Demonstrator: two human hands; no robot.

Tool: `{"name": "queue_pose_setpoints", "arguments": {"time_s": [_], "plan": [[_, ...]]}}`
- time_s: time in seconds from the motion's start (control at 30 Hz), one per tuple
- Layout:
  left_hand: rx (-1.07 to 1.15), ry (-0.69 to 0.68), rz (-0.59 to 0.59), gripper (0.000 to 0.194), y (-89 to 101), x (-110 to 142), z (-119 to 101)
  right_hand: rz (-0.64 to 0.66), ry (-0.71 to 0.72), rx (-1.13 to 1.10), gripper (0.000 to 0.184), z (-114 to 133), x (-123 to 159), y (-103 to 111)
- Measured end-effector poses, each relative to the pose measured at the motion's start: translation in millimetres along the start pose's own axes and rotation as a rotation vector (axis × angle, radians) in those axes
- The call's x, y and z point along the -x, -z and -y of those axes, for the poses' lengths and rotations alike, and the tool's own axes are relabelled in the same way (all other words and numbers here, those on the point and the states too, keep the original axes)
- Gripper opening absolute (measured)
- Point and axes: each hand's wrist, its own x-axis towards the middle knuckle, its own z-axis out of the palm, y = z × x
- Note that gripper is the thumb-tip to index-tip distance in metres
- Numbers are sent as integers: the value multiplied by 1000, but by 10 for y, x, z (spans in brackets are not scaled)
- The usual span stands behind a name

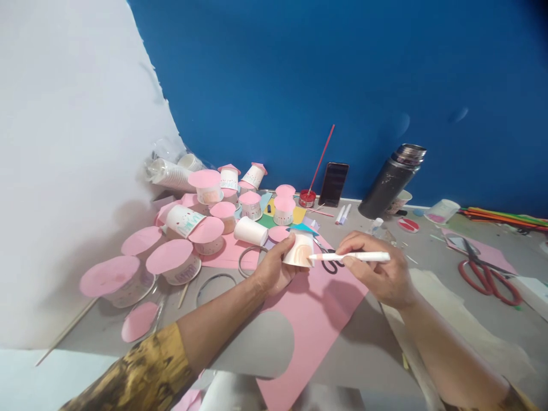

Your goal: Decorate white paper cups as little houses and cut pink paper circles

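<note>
My left hand (278, 265) is closed around a white paper cup (302, 246) with a blue paper piece (303, 228) at its top. Peach-coloured marks show on the cup's side. In my right hand (381, 271) is a white marker pen (363, 257), its peach tip pointing left at the cup, touching it or very close. Below both hands lies a pink paper sheet (317, 319) with a round piece cut out of it. Black-handled scissors (329, 265) are partly hidden behind the cup and pen.
Several cups with pink paper tops (171, 257) crowd the left side. A plain white cup (250, 231) lies on its side. At the back stand a phone (334, 184) and a dark flask (391, 180). Red-handled scissors (488, 279) rest at the right.
</note>
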Motion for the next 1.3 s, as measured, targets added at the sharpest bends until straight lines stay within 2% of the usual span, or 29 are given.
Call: {"name": "queue_pose_setpoints", "arguments": {"time_s": [0.13,0.27,0.33,0.43,0.67,0.8,0.9,1.13,1.3], "plan": [[15,-18,-29,26,-9,6,0,20,-73,-33,10,-28,26,-5],[-20,31,47,37,-3,16,-22,-149,-198,-144,11,-108,35,0],[-15,56,76,44,7,21,-37,-167,-207,-248,11,-161,25,7],[8,62,54,44,19,25,-58,-189,-222,-323,13,-223,8,15],[38,110,44,53,-6,33,-101,-291,-243,-277,14,-240,3,16],[25,100,32,60,-9,35,-97,-294,-252,-205,11,-211,-10,12],[10,97,52,61,-1,42,-78,-308,-211,-105,9,-158,-13,-25],[-8,103,95,55,-16,73,-38,-324,12,143,8,-58,11,-115],[3,108,101,48,-16,72,-22,-319,40,176,11,-43,7,-116]]}}
